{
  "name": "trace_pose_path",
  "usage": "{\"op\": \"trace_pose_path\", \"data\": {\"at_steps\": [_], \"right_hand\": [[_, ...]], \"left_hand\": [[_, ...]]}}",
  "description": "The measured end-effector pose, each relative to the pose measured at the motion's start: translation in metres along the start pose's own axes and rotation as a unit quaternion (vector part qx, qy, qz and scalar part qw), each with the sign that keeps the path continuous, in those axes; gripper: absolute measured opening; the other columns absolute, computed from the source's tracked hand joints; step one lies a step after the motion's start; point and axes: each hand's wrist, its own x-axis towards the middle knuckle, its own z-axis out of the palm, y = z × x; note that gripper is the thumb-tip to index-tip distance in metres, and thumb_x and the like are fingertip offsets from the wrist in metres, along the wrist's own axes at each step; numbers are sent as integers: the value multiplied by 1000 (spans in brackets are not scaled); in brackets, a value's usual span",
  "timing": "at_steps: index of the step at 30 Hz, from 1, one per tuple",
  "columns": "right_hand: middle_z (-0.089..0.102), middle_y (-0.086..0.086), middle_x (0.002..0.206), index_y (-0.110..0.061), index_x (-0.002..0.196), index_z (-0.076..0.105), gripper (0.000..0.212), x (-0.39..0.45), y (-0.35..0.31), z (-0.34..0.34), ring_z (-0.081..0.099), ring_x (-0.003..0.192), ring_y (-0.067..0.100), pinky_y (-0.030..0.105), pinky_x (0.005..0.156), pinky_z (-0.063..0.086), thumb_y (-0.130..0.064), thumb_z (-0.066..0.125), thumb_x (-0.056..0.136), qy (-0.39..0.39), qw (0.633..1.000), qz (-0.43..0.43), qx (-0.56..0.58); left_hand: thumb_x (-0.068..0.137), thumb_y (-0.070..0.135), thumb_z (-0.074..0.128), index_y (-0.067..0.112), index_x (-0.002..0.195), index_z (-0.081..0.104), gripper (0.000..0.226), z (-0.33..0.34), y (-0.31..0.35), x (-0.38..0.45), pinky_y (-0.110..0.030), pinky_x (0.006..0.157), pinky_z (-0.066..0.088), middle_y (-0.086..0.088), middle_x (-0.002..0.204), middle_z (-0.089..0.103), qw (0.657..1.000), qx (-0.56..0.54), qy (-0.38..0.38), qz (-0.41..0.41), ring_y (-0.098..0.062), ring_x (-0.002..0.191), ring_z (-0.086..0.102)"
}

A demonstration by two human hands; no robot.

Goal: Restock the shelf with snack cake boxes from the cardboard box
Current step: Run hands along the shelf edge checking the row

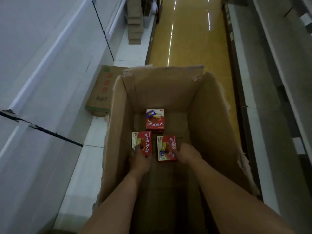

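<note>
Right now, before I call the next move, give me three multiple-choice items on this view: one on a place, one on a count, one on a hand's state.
1. Where does the untouched snack box lie?
A. farther from the person than the two held ones
B. on the shelf
C. on the aisle floor

2. How many snack boxes are in the cardboard box?
A. one
B. three
C. six

3. What is the left hand doing?
A. hanging idle
B. pressing the shelf
C. gripping a snack box

Answers: 1 A, it sits beyond the other two; 2 B, three red boxes show; 3 C, its fingers wrap the box's near end.
</note>
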Motion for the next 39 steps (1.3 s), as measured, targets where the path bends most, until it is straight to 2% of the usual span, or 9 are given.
{"op": "trace_pose_path", "data": {"at_steps": [7, 10, 13, 20, 24, 27, 31, 36, 39], "right_hand": [[61, 2, 99, -15, 113, 62, 38, 71, 6, 21, 48, 67, 11, 23, 54, 31, -45, 45, 98, 0, 996, 28, 85], [64, 6, 114, -15, 119, 60, 40, 91, 8, 32, 60, 88, 19, 25, 65, 40, -46, 51, 95, -5, 990, 50, 130], [61, 9, 122, -13, 123, 55, 44, 103, 8, 40, 61, 103, 24, 28, 75, 42, -44, 58, 92, -1, 980, 74, 183], [62, 11, 119, -10, 123, 53, 58, 112, 9, 48, 62, 104, 28, 35, 81, 51, -44, 72, 80, -3, 954, 104, 280], [64, 11, 115, -9, 118, 58, 47, 114, 17, 48, 63, 103, 28, 37, 85, 52, -33, 73, 81, 2, 926, 120, 359], [63, 11, 116, -9, 120, 57, 45, 116, 26, 49, 62, 105, 30, 39, 87, 51, -27, 73, 82, 13, 903, 121, 411], [64, 9, 114, -16, 122, 50, 56, 113, 41, 62, 64, 101, 30, 46, 86, 54, -27, 79, 75, -28, 896, 122, 427], [71, 10, 97, -17, 106, 64, 42, 86, 47, 57, 69, 89, 29, 48, 85, 55, -39, 78, 74, -61, 881, 125, 453], [66, 6, 79, -15, 87, 58, 20, 65, 48, 45, 64, 70, 20, 31, 60, 51, -32, 69, 85, -45, 866, 118, 483]], "left_hand": [[97, 41, 46, 21, 153, 13, 68, 31, 0, 63, -44, 115, 23, -9, 161, -1, 990, 128, 51, -20, -34, 143, 13], [96, 47, 45, 23, 153, 9, 72, 45, 4, 64, -43, 111, 26, -7, 160, -9, 978, 190, 85, -27, -34, 140, 13], [95, 47, 47, 21, 153, 8, 74, 53, 4, 64, -42, 108, 28, -8, 160, -5, 973, 193, 125, -27, -33, 137, 17], [91, 46, 55, 12, 152, 3, 87, 49, 10, 73, -38, 103, 32, -14, 149, 26, 968, 169, 181, -43, -30, 128, 33], [89, 52, 56, 7, 149, 13, 87, 50, 6, 74, -38, 104, 33, -15, 143, 34, 961, 210, 170, -66, -28, 129, 34], [86, 50, 61, 7, 137, 32, 73, 52, 3, 73, -39, 98, 37, -14, 137, 39, 977, 135, 147, -74, -29, 126, 38], [86, 28, 69, 4, 131, 33, 62, 53, -2, 66, -32, 80, 44, -14, 131, 48, 983, -148, 60, -88, -29, 116, 53], [79, 43, 72, 11, 140, 26, 82, 44, -16, 53, -44, 88, 53, -14, 133, 52, 973, -197, -18, -116, -32, 114, 58], [78, 41, 75, 9, 144, 21, 91, 37, -11, 39, -50, 96, 48, -16, 137, 50, 971, -212, -7, -107, -34, 118, 55]]}}
